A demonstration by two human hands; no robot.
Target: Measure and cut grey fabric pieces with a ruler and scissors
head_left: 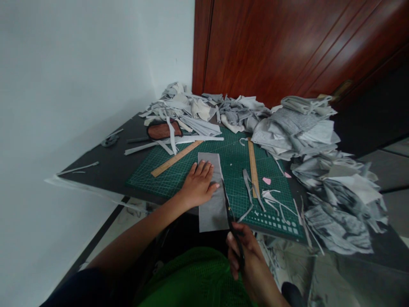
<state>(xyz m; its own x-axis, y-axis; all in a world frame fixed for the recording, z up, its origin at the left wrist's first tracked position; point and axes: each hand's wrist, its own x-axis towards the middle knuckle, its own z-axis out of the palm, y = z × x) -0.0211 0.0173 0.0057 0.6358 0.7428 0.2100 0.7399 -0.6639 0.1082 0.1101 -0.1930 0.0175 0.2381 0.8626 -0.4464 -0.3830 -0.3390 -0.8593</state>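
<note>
A grey rectangle of fabric point(211, 213) lies on the green cutting mat point(179, 183), its near end hanging past the table's front edge. My left hand point(200, 183) presses flat on the upper part of the fabric, fingers spread. My right hand point(246, 256) grips black-handled scissors point(239, 247), whose dark blades run up along the fabric's right edge. A narrow strip of grey cloth point(247, 192) lies on the mat just right of the blades.
Two wooden rulers point(175, 159) point(253, 168) rest on the mat. Heaps of grey and white fabric point(294, 128) line the table's back and right side. At the back left is a brown, black-edged pad point(162, 130). Thin scraps point(277, 202) and a pink piece point(266, 181) lie to the right.
</note>
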